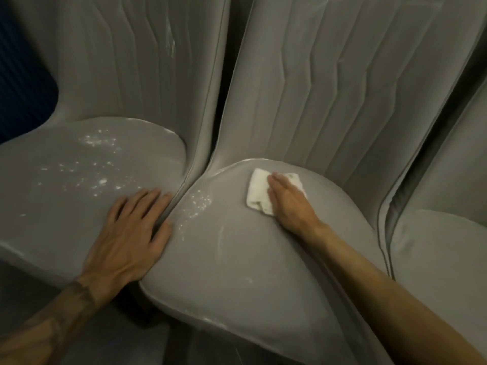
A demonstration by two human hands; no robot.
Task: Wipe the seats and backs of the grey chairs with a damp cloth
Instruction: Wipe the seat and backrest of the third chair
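- White folded cloth (259,189) lies near the back of the middle seat (237,264), pressed flat under the right hand (288,204), its fingers straight.
- Left hand (131,233) rests spread, holding nothing, over the gap between the left seat (66,201) and the middle one.
- Pale specks (199,204), perhaps dust in this dim view, sit just left of the cloth, toward the left hand; the next stroke should run that way.

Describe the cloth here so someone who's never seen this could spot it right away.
Find the middle grey padded chair of three side by side and look at its seat, toward the rear. There the right hand presses flat on a small folded white cloth, solid white, unlike the scattered white specks nearby.
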